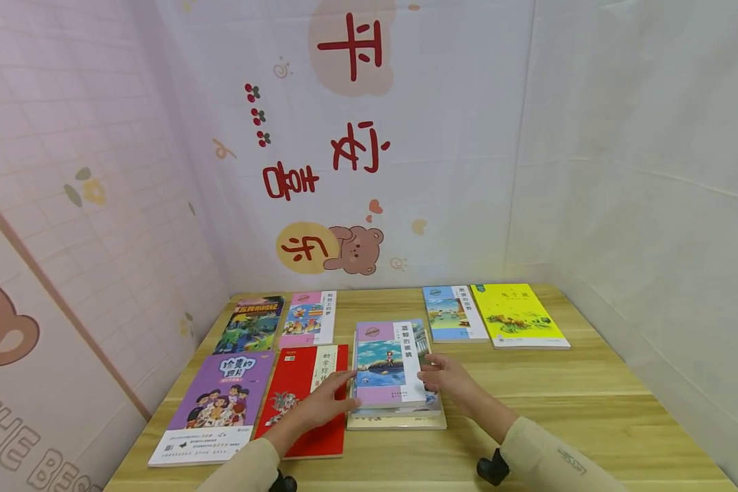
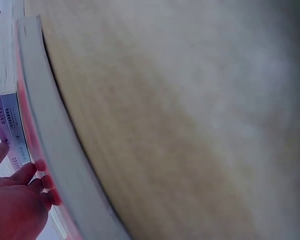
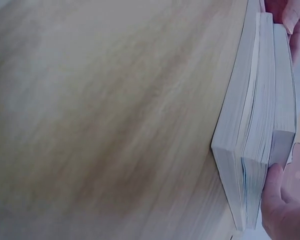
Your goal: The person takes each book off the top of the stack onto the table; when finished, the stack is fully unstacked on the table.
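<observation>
A stack of three books [image 1: 389, 365] lies at the table's middle, the top one lilac with a sea picture. My left hand [image 1: 332, 398] reaches across a red book [image 1: 298, 389], and its straight fingers touch the stack's left edge. My right hand [image 1: 443, 376] rests against the stack's right edge, fingers by the top book. In the right wrist view the stack's page edges [image 3: 255, 140] show, with a thumb [image 3: 275, 200] at the near corner and a fingertip [image 3: 295, 20] at the far one. The left wrist view shows fingertips [image 2: 37, 167] by book spines [image 2: 10, 125].
Single books lie flat around the stack: a purple one [image 1: 221, 403] at front left, a dark green [image 1: 250, 324] and a pink one [image 1: 307, 318] behind it, a blue [image 1: 452, 313] and a yellow one [image 1: 516, 316] at back right. Bare wooden table [image 1: 559, 403] extends to the right. Walls enclose three sides.
</observation>
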`<act>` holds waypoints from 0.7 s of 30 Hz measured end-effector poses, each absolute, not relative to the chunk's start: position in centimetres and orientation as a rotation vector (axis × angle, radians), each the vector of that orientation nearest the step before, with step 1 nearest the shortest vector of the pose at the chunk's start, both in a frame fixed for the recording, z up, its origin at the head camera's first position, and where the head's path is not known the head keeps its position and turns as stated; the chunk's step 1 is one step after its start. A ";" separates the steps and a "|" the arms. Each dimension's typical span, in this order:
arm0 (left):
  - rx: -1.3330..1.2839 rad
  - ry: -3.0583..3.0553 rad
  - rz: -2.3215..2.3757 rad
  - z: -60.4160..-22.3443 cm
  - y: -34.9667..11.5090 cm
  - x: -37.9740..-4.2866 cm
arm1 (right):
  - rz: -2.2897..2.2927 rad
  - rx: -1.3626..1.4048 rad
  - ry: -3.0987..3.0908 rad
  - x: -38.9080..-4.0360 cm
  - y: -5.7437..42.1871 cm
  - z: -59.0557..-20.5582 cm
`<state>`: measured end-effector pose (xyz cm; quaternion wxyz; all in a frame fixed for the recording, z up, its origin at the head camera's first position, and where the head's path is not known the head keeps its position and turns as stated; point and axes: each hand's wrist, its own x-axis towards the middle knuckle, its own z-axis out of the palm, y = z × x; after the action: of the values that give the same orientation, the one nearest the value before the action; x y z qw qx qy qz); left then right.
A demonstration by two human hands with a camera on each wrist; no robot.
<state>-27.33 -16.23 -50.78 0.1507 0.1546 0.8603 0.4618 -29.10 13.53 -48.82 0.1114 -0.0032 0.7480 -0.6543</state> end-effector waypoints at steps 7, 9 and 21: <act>0.433 2.464 1.325 -50.7 -16.1 -27.3 | -1.939 0.033 2.166 -29.0 13.6 -48.7; 0.435 2.465 1.323 -50.6 -16.1 -27.3 | -1.972 0.038 2.146 -29.0 13.7 -48.8; 0.432 2.487 1.287 -50.3 -15.9 -27.0 | -2.170 0.084 1.983 -29.5 13.5 -48.9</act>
<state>-27.02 -15.94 -50.28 0.1535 0.1506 0.8674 0.4487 -29.47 13.48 -48.92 0.1003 0.0283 0.6710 -0.7341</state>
